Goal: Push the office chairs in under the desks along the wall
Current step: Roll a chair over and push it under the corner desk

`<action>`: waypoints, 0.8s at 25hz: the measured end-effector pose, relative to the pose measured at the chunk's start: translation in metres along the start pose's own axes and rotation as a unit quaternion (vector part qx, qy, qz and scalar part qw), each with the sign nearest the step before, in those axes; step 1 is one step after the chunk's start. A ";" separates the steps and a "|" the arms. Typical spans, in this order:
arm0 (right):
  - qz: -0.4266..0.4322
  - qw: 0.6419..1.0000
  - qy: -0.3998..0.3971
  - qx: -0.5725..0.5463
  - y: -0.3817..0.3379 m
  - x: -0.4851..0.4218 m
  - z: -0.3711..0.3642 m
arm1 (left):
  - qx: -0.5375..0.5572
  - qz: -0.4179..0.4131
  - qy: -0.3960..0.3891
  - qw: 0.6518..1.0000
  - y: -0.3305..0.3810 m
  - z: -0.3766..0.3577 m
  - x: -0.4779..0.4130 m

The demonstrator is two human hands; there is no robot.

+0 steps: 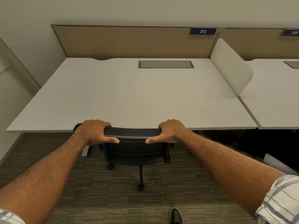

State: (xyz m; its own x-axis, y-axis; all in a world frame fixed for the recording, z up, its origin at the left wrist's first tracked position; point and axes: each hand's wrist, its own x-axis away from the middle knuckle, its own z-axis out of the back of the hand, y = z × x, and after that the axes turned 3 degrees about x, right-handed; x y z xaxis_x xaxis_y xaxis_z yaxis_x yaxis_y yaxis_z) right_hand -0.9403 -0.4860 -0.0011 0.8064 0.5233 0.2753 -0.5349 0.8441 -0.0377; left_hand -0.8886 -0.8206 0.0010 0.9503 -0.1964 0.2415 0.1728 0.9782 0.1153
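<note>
A black mesh-backed office chair (134,147) stands at the front edge of a white desk (129,94) marked 212, with its seat hidden under the desktop. My left hand (95,131) grips the left end of the backrest's top rail, fingers curled over it and thumb along the back. My right hand (171,130) grips the right end the same way. Two of the chair's castors (141,187) show on the carpet below the backrest.
A white divider panel (231,68) separates this desk from the neighbouring desk (278,97) marked 213 on the right. A tan back panel (129,42) runs along the wall. A wall closes the left side. My shoe (176,215) is on the grey carpet behind the chair.
</note>
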 end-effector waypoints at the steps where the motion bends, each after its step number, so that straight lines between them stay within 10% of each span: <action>1: 0.002 1.000 0.002 0.002 0.004 -0.002 0.000 | 0.002 0.001 -0.005 1.000 0.002 -0.002 -0.003; 20: -0.005 0.997 0.028 -0.068 0.032 0.009 -0.011 | 0.057 0.042 -0.016 0.997 0.034 -0.008 0.001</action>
State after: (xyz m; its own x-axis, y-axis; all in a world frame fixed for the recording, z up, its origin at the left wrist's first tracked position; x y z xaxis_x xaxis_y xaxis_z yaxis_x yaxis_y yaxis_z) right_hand -0.9476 -0.4535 -0.0104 0.8261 0.5176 0.2230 -0.4908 0.8552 -0.1669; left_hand -0.8799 -0.7866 -0.0026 0.9513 -0.1179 0.2847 0.0606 0.9775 0.2022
